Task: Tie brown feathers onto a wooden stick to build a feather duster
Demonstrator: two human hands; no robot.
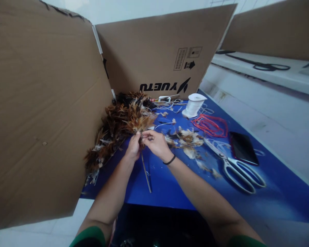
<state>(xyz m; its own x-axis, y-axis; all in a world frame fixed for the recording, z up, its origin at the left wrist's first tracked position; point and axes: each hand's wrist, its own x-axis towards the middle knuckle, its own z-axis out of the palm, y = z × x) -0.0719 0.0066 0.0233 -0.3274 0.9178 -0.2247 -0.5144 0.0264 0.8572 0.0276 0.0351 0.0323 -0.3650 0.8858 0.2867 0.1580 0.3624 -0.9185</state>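
My left hand [134, 148] is closed around a feather duster, whose thin stick [145, 173] slants down toward the table's front edge. Brown and golden feathers [141, 122] fan out above my fingers. Against the duster, just where the feathers meet the stick, the thumb and fingertips of my right hand [157, 142] are pinched together; what lies between them is too small to make out. A thick heap of brown, black and white feathers [115, 118] lies behind and to the left. Loose feathers [189, 138] are scattered to the right of my right hand.
On the blue tabletop [167, 187] are a white spool [194, 105], red cord [211, 125], large scissors [234, 166] and a dark phone [244, 148]. Cardboard panels [154, 51] stand behind and at left. Another pair of scissors [270, 66] lies on a ledge at right.
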